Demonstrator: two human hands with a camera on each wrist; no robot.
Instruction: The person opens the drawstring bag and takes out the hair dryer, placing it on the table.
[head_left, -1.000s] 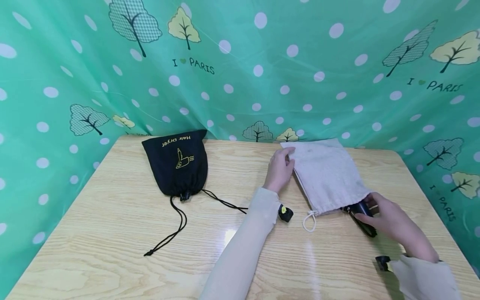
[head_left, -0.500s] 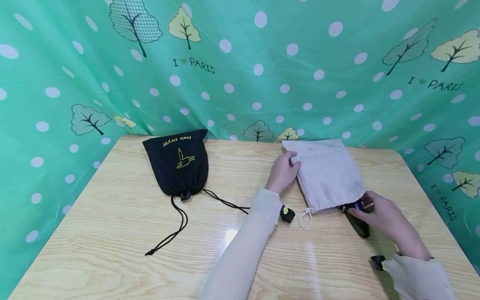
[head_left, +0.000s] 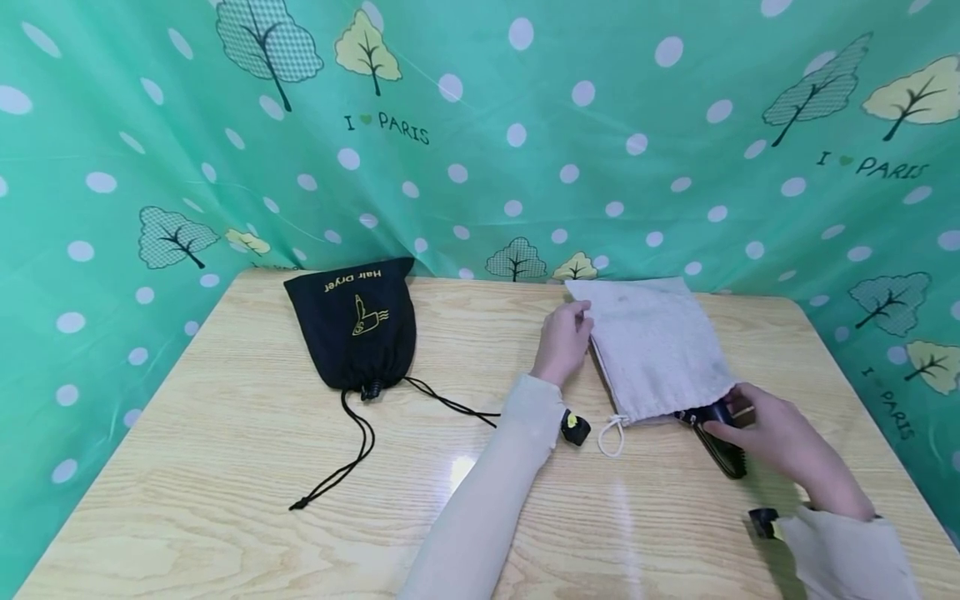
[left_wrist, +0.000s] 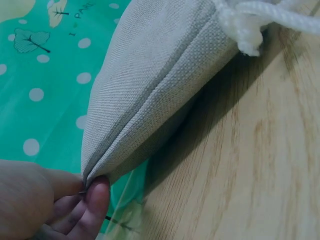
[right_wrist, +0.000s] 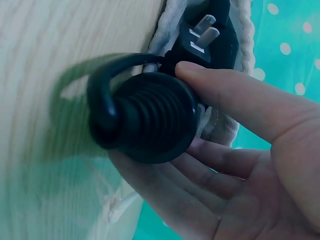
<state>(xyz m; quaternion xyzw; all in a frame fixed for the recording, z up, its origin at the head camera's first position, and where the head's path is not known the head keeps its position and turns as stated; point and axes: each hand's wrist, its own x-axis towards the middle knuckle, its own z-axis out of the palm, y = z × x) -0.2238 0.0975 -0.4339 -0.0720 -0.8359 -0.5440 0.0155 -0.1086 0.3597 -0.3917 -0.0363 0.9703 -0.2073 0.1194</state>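
A light grey drawstring bag [head_left: 652, 350] lies toward the table's right side, its mouth facing the near side. My left hand [head_left: 564, 342] pinches the bag's seam near its far left corner, thumb and finger meeting on the cloth in the left wrist view. Out of the bag's mouth sticks the dark round handle [right_wrist: 155, 117] of what looks like a hair dryer; its rest is hidden inside. My right hand [head_left: 780, 433] grips this handle, thumb on one side, fingers curled round the other. Beside it are a black power cord [right_wrist: 102, 95] and a two-pin plug [right_wrist: 202, 40].
A black drawstring bag [head_left: 360, 333] labelled "Hair Dryer" lies at the far left, its black cords [head_left: 352, 467] trailing over the wooden table [head_left: 247, 542]. A white drawstring loop [head_left: 611, 437] hangs from the grey bag's mouth. A green dotted cloth [head_left: 465, 150] hangs behind.
The grey bag has shifted slightly right and away. My right hand went a little left with the handle, then back slightly right. The left hand moved slightly with the bag's corner.
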